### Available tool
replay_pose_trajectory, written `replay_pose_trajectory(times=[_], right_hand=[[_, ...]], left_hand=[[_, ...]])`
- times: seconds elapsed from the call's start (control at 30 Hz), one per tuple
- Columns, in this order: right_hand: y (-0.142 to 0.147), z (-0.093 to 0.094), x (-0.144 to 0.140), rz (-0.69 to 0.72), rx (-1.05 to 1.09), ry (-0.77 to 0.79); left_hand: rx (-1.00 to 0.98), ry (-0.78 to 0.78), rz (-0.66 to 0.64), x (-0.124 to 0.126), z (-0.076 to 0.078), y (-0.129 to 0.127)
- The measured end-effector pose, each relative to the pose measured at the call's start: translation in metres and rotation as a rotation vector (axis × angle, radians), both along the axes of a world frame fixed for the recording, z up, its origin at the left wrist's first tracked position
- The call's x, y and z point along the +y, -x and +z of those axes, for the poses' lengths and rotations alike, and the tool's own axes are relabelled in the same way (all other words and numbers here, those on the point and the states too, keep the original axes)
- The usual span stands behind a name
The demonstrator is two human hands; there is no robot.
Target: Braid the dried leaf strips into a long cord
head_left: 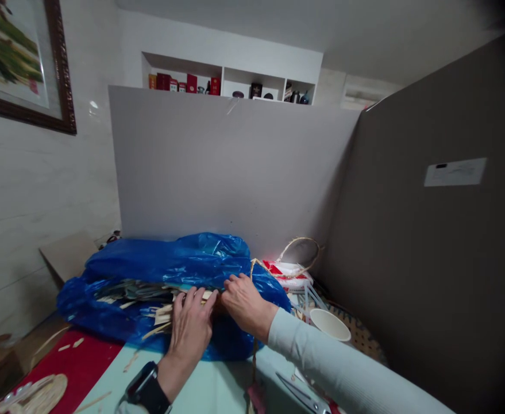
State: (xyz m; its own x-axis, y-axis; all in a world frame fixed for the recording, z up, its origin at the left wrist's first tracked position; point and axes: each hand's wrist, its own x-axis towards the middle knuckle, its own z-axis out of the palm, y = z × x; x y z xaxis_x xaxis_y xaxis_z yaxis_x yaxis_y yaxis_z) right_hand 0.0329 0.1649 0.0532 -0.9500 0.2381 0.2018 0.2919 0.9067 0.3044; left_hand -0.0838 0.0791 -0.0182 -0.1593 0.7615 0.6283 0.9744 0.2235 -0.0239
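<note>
- Steel scissors (300, 392) lying nearest, low on the pale green tabletop (218, 388), blades toward the hands; a woven straw disc (37, 391) sitting on the red mat (77, 359) at far left
- Left hand (191, 330), black smartwatch (147, 391) on the wrist, lying palm-down with fingers spread over the pale flat wooden strips (164, 313) spilling from the bag mouth; whether it is pinching any strip, cannot tell
- Right hand (246, 302), in a light grey sleeve (338, 368), curling its fingers at the bag opening just beside the left; it seems to be gripping plastic or strip ends, contents hidden under the knuckles
- Crumpled blue plastic bag (170, 264) sitting mid-table against the partition, mouth gaping toward the person, strips partly inside, a few loose on the mat
- White paper cup (330, 324) standing right of the bag, near the sleeve; a straw loop (300, 253) and red-and-white packet (287, 270) lying behind it
- Risks, as judged: thin plastic could be tearing on the strip ends; a pull could be scattering strips off the edge; the forearm could be knocking the cup; splinters likely
- Grey partition board (235, 172) standing behind, white wall shelf (230, 80) with red boxes beyond
</note>
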Motion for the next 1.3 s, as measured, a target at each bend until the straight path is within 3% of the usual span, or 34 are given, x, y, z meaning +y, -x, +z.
replay_pose_trajectory(times=[0.23, 0.4, 0.53, 0.77, 0.9, 1.07, 1.23, 1.3], right_hand=[[-0.039, 0.025, -0.002, 0.013, 0.003, 0.109], [-0.059, 0.034, 0.007, 0.029, 0.084, 0.284], [-0.068, 0.041, 0.011, 0.089, 0.177, 0.556], [-0.077, 0.065, 0.005, 0.219, 0.498, 1.194], [-0.077, 0.071, -0.009, 0.216, 0.666, 1.388], [-0.091, 0.067, -0.034, 0.125, 0.763, 1.449], [-0.127, 0.056, -0.055, 0.044, 0.906, 1.388], [-0.145, 0.052, -0.07, 0.01, 0.931, 1.39]], left_hand=[[-0.028, 0.017, 0.066, -0.001, 0.002, -0.003], [-0.027, 0.025, 0.085, -0.001, 0.002, -0.003], [-0.027, 0.02, 0.097, -0.002, 0.003, -0.004], [-0.026, -0.013, 0.118, 0.002, -0.005, -0.002], [-0.017, -0.057, 0.03, 0.002, -0.003, 0.001], [-0.067, -0.189, -0.159, -0.016, 0.023, -0.01], [-0.182, -0.299, -0.513, -0.054, 0.067, -0.058], [-0.265, -0.326, -0.571, -0.068, 0.083, -0.08]])
